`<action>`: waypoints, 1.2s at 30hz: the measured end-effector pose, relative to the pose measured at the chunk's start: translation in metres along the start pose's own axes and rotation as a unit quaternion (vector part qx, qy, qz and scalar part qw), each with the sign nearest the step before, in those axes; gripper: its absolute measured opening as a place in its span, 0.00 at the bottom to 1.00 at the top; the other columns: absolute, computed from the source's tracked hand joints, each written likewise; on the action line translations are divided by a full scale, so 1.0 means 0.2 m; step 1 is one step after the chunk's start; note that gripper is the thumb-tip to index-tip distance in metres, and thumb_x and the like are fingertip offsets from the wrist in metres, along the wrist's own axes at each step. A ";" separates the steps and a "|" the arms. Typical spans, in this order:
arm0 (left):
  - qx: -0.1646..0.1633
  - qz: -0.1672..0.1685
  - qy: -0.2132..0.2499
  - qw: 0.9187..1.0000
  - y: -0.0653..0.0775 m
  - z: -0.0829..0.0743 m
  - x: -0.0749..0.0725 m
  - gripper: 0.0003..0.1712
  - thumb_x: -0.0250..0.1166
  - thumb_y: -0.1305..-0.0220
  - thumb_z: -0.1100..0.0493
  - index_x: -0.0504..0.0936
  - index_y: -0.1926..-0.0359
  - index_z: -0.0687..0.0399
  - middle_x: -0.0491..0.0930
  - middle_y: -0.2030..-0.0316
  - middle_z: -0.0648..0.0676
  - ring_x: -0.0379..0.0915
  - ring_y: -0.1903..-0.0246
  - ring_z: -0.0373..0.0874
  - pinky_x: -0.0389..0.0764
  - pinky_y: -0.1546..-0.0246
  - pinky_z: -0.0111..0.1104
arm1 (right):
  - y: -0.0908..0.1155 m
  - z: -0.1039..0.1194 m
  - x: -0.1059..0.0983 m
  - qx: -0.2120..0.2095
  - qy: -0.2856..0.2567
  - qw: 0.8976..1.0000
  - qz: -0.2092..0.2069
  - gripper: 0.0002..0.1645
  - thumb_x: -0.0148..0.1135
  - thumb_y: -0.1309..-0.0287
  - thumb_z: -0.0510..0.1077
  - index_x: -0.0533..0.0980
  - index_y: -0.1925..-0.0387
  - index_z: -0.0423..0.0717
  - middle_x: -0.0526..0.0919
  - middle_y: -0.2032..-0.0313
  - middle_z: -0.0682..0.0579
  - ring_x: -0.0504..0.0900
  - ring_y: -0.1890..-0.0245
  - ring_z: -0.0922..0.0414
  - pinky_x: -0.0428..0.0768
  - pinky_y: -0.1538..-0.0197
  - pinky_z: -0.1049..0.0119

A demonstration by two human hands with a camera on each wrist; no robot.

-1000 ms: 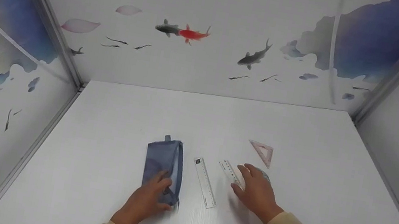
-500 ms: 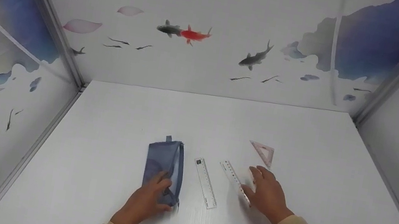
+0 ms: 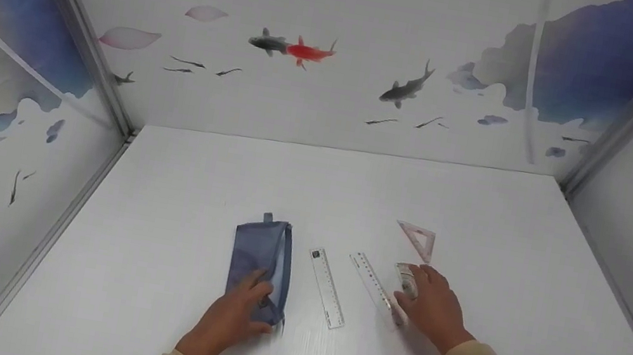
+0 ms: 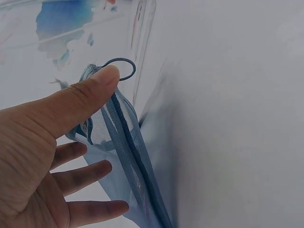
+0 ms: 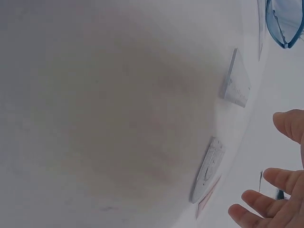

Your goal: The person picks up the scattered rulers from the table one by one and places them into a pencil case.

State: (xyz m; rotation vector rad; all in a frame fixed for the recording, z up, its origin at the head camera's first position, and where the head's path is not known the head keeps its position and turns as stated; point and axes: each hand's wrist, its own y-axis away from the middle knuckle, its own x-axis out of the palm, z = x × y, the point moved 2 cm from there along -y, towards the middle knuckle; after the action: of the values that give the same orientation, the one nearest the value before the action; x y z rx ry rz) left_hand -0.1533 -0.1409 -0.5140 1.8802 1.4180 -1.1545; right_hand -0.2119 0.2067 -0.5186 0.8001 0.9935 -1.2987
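Observation:
A blue mesh zip pencil case (image 3: 254, 244) lies on the table with its zip side partly open. My left hand (image 3: 229, 317) grips its near end; in the left wrist view the thumb (image 4: 90, 97) presses beside the zip's cord loop (image 4: 127, 61), with three fingers spread below. My right hand (image 3: 437, 304) hovers over a clear protractor (image 3: 407, 279), covering part of it. Its fingers are loosely extended and apart from the protractor in the right wrist view. Left of that hand lies a clear ruler (image 3: 370, 280). Another ruler (image 3: 327, 288) sits nearer the case.
Beyond the right hand is a pink set square (image 3: 423, 241). The white table (image 3: 195, 170) is bounded by a back wall (image 3: 328, 109) and side walls printed with fish and petals.
My right hand has shifted right, off the clear ruler and over to the protractor, exposing more of both. The left hand and pencil case have stayed in place.

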 end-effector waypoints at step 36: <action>-0.020 0.022 0.016 0.999 -0.03 -0.01 -0.01 0.36 0.79 0.56 0.55 0.73 0.45 0.51 0.61 0.32 0.65 0.68 0.41 0.66 0.78 0.51 0.52 | -0.08 -0.13 0.00 0.097 -0.091 0.988 0.083 0.42 0.62 0.40 0.48 0.57 0.31 0.32 0.61 0.34 0.30 0.58 0.33 0.33 0.57 0.33 0.39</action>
State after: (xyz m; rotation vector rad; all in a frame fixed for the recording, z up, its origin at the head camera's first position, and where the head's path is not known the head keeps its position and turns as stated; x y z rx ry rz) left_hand -0.1595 -0.1383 -0.5110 1.8995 1.3988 -1.0715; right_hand -0.2319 0.2278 -0.5270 0.8756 0.6499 -1.3107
